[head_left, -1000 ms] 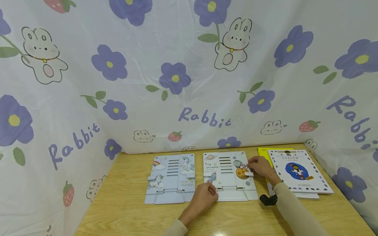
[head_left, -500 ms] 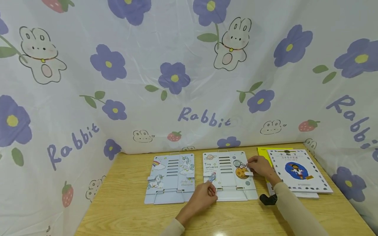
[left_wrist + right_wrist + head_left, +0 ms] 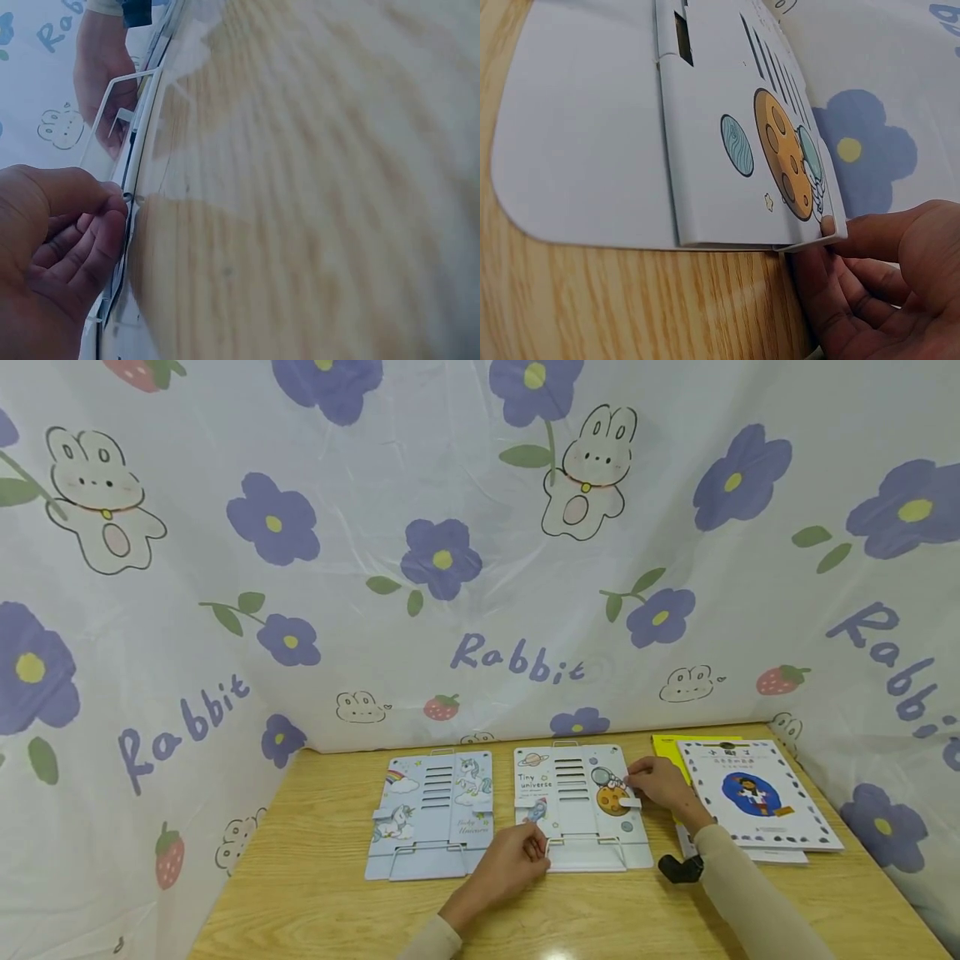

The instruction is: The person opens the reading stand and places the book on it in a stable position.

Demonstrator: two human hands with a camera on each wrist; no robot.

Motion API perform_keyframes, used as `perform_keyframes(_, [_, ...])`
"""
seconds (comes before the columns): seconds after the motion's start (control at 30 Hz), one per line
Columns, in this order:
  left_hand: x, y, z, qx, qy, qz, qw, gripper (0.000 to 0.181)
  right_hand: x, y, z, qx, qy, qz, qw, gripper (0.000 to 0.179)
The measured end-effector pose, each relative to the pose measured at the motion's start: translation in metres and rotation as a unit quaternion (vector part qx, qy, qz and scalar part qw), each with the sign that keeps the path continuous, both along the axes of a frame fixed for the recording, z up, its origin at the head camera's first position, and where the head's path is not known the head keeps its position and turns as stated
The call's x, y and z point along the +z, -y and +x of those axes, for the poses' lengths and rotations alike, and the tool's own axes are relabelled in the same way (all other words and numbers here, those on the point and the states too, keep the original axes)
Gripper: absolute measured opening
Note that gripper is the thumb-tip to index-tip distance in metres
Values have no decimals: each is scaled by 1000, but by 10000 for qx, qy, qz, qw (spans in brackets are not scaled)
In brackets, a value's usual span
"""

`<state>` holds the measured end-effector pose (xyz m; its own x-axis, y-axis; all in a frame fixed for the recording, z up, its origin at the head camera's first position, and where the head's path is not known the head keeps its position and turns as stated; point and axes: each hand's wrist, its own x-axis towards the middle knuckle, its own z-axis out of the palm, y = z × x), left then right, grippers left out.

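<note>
Two white book stands lie side by side on the wooden table. The right one, a "Tiny universe" book stand (image 3: 577, 818) with a planet and astronaut print, has both hands at it. My left hand (image 3: 510, 864) pinches its front left corner by the wire page holder, fingers curled, as the left wrist view shows. On the right edge, near the clip, my right hand (image 3: 663, 785) holds the panel between thumb and fingers. In the right wrist view the stand's printed panel (image 3: 742, 172) tilts up from its flat base (image 3: 585, 135). To the left is the unicorn book stand (image 3: 431, 814).
A white picture book (image 3: 757, 797) lies on a yellow book (image 3: 667, 747) and other paper at the right. A black device (image 3: 681, 868) sits at the right wrist. Behind the table (image 3: 300, 877) hangs a rabbit-and-flower curtain (image 3: 360, 485).
Both hands keep their places on the stand. The head view has shifted very slightly; the stands and books look unmoved.
</note>
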<state>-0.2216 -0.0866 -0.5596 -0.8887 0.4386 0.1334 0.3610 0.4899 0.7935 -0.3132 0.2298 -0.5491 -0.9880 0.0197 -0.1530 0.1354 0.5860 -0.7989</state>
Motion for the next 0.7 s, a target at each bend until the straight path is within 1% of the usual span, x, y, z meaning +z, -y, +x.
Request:
perform_keyframes(0.27, [-1, 3, -1, -165, -179, -50, 9997, 20, 1, 0, 2, -20, -7, -85, 10000, 33])
perform_keyframes(0.4, [0, 4, 2, -362, -438, -100, 9983, 21, 2, 0, 3, 25, -34, -93, 9999, 33])
perform_keyframes(0.5, [4, 4, 4, -500, -634, -156, 9966, 21, 3, -1, 2, 18, -92, -91, 9999, 33])
perform_keyframes(0.7, [5, 5, 5, -598, -786, -233, 9948, 23, 2, 0, 3, -15, -28, -169, 9999, 32])
